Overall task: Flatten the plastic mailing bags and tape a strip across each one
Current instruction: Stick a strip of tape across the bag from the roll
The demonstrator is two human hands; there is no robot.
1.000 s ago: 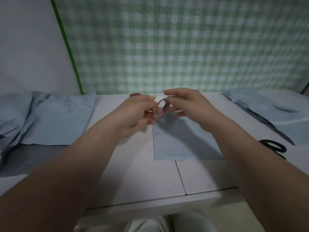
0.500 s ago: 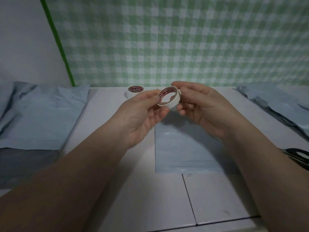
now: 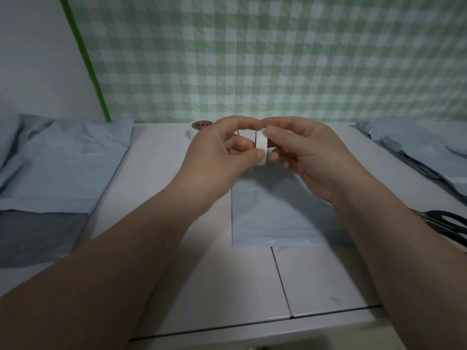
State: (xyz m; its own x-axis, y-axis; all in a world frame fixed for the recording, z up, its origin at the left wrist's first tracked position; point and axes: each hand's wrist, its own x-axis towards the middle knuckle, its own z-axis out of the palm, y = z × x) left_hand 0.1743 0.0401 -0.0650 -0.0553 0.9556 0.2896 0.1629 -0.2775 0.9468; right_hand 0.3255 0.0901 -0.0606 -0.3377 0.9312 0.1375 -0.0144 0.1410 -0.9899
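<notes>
Left hand (image 3: 214, 160) and right hand (image 3: 313, 157) both pinch the tape roll (image 3: 261, 150) above the bag (image 3: 273, 215). The roll looks light and stiff, best held by its rim.

A white tabletop (image 3: 156, 188) crossed by thin seams is shown. One blue mailing bag (image 3: 273, 218) is laid flat at its middle. A left heap of bags (image 3: 63, 168) and a right heap of bags (image 3: 414, 152) are spread at its sides. A roll of tape (image 3: 201, 125) is set at the far edge, black scissors (image 3: 444, 223) near the right edge.
</notes>
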